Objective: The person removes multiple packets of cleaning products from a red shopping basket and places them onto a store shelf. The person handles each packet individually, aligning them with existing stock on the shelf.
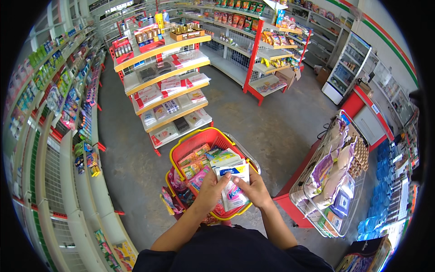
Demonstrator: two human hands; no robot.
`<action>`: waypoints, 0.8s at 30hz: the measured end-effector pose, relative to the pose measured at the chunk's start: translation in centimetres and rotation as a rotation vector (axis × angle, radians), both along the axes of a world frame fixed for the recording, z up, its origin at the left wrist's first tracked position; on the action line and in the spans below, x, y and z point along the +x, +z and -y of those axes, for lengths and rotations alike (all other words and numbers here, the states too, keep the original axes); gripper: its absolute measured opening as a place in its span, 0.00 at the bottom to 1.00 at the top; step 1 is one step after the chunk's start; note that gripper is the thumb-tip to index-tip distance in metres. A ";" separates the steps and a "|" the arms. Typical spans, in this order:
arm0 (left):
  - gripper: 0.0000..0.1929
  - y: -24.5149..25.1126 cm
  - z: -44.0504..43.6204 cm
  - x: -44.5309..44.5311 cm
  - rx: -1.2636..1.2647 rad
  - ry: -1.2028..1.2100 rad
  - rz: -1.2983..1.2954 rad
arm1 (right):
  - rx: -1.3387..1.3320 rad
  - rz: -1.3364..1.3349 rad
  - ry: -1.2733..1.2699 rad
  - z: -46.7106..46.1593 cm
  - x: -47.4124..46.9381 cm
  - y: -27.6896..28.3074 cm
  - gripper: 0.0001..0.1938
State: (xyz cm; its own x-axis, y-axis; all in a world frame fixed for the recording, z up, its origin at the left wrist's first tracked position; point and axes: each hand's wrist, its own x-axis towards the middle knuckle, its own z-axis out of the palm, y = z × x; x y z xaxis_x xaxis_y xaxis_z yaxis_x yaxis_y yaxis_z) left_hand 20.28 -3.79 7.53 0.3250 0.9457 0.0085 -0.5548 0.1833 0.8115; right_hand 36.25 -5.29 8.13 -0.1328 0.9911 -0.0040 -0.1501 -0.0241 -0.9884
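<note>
Both hands grip a small stack of flat sachets over a red shopping basket. The front one, a white and pink Vanish sachet [234, 192], faces up. My left hand [210, 188] holds the stack's left edge and my right hand [255, 188] its right edge, with both thumbs on the front. Behind it, more sachets [226, 158] with green and yellow print fan out. The red basket [217, 136] has a yellow rim and holds orange packets [192, 165] and a pink packet [199, 177]. Under its left side shows another basket [168, 180] with packets, partly hidden.
A tiered shelf unit [166, 85] with bagged goods stands ahead. Long wall shelves [78, 170] run along my left. To the right, a wire rack [306, 200] holds large sacks [328, 170] and egg trays [358, 153]. Blue water bottles [379, 193] line the far right.
</note>
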 end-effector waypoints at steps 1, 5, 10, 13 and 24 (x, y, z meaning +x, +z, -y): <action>0.19 -0.3 0.0 -0.1 0.015 -0.002 -0.011 | -0.019 0.001 0.015 -0.2 -0.1 0.0 0.21; 0.17 -1.7 -1.7 -3.1 0.034 0.043 -0.132 | -0.068 -0.130 0.015 -1.1 0.1 0.5 0.19; 0.27 -2.5 -3.2 -5.3 0.484 0.275 -0.611 | -0.001 -0.235 0.121 -2.0 1.5 2.9 0.21; 0.36 -1.9 -3.5 -4.6 0.581 0.074 -0.430 | 0.008 -0.321 0.187 -2.3 1.4 4.1 0.22; 0.27 -3.0 -2.1 -1.8 0.100 -0.150 0.022 | -0.011 -0.048 -0.028 -3.7 -0.9 5.0 0.16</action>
State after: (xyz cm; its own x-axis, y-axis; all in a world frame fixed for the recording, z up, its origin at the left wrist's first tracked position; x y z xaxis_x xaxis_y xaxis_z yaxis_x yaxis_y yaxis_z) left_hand 18.44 -1.71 4.50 0.4608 0.8809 0.1083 -0.5450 0.1846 0.8179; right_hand 35.40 -1.60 13.14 -0.1055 0.9944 -0.0087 -0.1981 -0.0296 -0.9797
